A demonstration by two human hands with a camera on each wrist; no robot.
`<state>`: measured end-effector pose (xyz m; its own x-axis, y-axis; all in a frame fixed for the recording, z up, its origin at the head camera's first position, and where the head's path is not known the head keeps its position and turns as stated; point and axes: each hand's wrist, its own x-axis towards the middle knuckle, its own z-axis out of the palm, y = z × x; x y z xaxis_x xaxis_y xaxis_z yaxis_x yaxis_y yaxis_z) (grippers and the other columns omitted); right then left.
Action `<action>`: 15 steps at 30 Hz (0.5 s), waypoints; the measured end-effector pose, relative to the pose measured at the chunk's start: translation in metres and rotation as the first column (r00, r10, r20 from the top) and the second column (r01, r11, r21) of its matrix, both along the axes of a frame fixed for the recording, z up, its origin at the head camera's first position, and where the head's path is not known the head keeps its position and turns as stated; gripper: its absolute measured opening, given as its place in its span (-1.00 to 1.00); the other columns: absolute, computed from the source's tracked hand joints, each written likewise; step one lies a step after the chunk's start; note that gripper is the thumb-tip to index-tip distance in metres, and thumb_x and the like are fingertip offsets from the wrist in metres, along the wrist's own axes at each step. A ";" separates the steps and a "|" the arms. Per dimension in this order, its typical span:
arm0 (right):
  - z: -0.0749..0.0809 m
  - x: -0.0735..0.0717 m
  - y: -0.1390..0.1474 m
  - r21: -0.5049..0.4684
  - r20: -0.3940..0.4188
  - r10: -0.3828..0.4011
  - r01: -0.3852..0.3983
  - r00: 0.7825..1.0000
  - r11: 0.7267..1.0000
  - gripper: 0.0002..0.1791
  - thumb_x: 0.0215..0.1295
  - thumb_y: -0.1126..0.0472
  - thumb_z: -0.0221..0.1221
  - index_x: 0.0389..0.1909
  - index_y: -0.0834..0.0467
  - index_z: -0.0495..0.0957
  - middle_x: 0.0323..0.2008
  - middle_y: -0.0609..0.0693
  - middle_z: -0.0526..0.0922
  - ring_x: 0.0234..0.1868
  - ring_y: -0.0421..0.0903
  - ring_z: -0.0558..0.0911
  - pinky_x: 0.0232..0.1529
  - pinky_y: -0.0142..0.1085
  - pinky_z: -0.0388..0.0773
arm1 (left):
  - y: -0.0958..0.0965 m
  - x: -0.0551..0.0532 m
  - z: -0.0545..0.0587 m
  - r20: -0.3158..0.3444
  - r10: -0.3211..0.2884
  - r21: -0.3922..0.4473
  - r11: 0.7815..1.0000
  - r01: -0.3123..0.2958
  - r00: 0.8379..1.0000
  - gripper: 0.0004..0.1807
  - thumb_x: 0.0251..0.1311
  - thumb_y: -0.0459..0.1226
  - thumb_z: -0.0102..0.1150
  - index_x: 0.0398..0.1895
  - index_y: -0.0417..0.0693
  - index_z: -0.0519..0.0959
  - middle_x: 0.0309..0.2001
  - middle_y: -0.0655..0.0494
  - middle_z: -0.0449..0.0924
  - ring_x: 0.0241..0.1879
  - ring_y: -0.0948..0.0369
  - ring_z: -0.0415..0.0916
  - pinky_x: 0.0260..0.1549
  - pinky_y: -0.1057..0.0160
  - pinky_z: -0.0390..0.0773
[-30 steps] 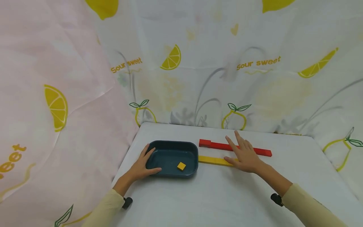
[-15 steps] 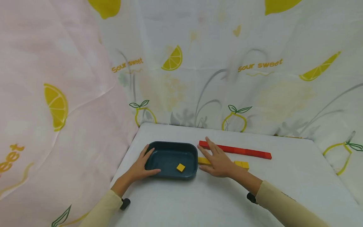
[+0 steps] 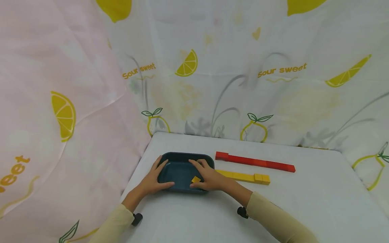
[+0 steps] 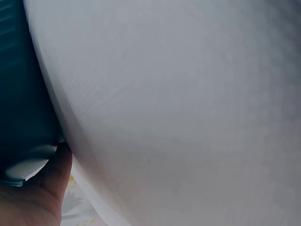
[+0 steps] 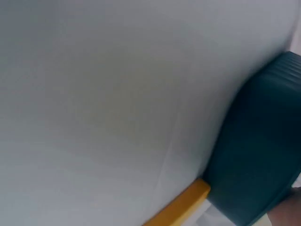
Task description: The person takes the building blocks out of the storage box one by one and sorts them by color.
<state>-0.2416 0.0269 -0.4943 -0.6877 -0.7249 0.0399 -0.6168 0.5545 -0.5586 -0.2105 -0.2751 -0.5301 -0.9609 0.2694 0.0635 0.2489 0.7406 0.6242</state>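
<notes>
A dark blue-green rectangular dish (image 3: 179,170) sits on the white table at left of centre. My left hand (image 3: 150,180) rests on its left end, fingers spread over the rim and thumb along the front edge; in the left wrist view a straight digit (image 4: 59,165) touches the dish wall. Over the dish's right end is my right hand (image 3: 209,177), thumb and fingers apart. A small yellow block (image 3: 196,179) lies inside the dish, partly hidden by the right thumb. The right wrist view shows the dish's outer wall (image 5: 254,136) with part of that hand at its edge.
Right of the dish lies a row of yellow blocks (image 3: 240,176), its near end also in the right wrist view. Behind it is a row of red blocks (image 3: 255,162). A lemon-print cloth (image 3: 194,94) hangs behind and to the left of the table (image 3: 304,189).
My right hand has moved left, from above the yellow and red rows to over the dish's right end. The left hand keeps its place on the dish, which has not visibly moved on the table.
</notes>
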 end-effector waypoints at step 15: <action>-0.014 -0.011 -0.039 0.362 -0.031 -0.188 0.186 0.982 0.913 -0.32 -0.03 -0.16 0.49 0.11 -0.05 0.49 -0.04 0.06 0.55 -0.29 -0.12 0.50 -0.10 -0.17 0.64 | 0.000 0.002 0.001 0.024 0.001 0.009 1.000 -0.001 1.000 0.10 0.02 0.23 0.37 0.57 0.13 0.06 0.61 -0.04 -0.32 0.51 -0.23 -0.05 0.23 -0.37 0.29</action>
